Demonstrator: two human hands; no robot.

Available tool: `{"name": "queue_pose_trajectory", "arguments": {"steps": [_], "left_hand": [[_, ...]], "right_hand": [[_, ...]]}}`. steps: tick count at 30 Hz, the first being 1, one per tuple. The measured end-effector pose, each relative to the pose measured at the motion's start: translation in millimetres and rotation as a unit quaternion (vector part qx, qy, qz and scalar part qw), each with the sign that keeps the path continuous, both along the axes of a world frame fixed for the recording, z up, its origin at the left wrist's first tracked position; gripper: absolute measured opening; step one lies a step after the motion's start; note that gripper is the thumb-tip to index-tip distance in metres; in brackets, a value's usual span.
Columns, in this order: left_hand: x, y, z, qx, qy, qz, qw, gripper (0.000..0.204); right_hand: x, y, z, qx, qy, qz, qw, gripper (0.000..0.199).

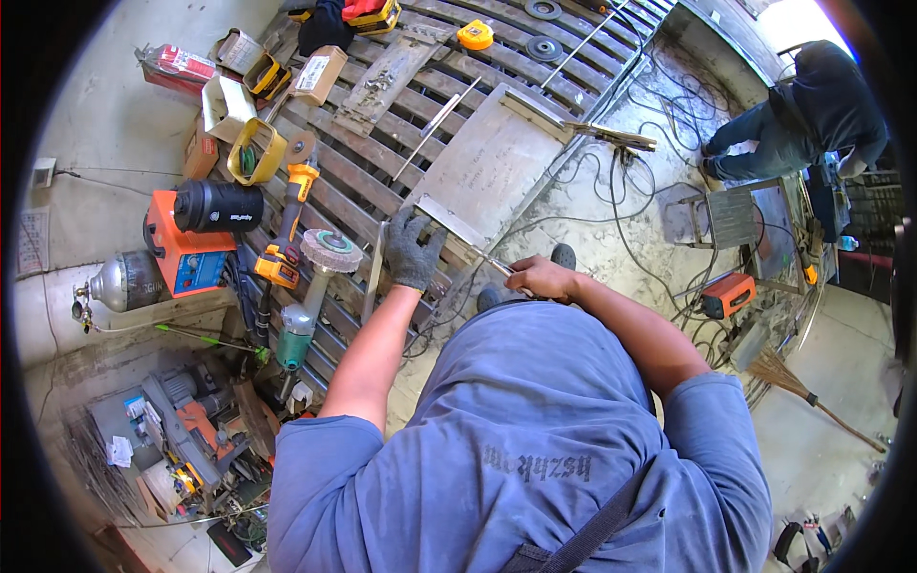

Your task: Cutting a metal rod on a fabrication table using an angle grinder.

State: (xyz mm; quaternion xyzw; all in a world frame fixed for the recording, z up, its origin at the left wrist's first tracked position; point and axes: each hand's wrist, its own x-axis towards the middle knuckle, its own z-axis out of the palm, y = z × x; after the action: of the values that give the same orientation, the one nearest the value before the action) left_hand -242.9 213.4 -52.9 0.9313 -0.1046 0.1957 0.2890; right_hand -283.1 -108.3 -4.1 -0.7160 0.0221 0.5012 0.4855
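Note:
My left hand (413, 252), in a dark grey glove, lies with spread fingers at the near left corner of a flat metal sheet (492, 158). Under and beside its fingertips runs a narrow metal strip (451, 225) along the sheet's near edge. My bare right hand (544, 279) is closed round a thin metal rod-like tool (495, 264), whose tip points at the strip's right end; its exact kind is too small to tell. A clamp (616, 137) grips the sheet's far right corner. Left of my glove stands a flat metal bar (374, 272).
The sheet rests on a slatted metal bench (330, 205). Along its left side lie a yellow cordless angle grinder (288, 224), a green grinder with a flap wheel (310, 296) and an orange welding machine (186, 253). Cables (621, 205) cross the floor; another person (807, 119) works at right.

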Motion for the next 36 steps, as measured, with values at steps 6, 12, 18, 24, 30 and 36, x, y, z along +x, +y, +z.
{"name": "queue_pose_trajectory", "arguments": {"steps": [6,12,18,24,30,36], "left_hand": [[0,2,-6,-0.006,0.007,0.004,1.0,0.042],[-1,3,-8,-0.007,0.019,0.017,1.0,0.044],[-3,1,-4,-0.009,0.026,0.023,0.999,0.044],[-3,2,-5,-0.004,0.016,0.021,1.0,0.041],[-3,1,-3,-0.002,0.014,0.019,1.0,0.041],[-4,1,-2,-0.004,0.026,0.02,0.999,0.042]], "right_hand": [[-5,10,-11,0.007,-0.004,-0.019,1.0,0.046],[-5,16,-24,-0.037,-0.022,0.037,0.998,0.053],[-10,35,-22,-0.119,-0.186,0.132,0.966,0.053],[-9,43,1,-0.126,-0.237,0.179,0.946,0.055],[-15,46,1,-0.156,-0.227,0.136,0.952,0.054],[-24,45,-22,-0.158,-0.263,0.113,0.945,0.053]]}}
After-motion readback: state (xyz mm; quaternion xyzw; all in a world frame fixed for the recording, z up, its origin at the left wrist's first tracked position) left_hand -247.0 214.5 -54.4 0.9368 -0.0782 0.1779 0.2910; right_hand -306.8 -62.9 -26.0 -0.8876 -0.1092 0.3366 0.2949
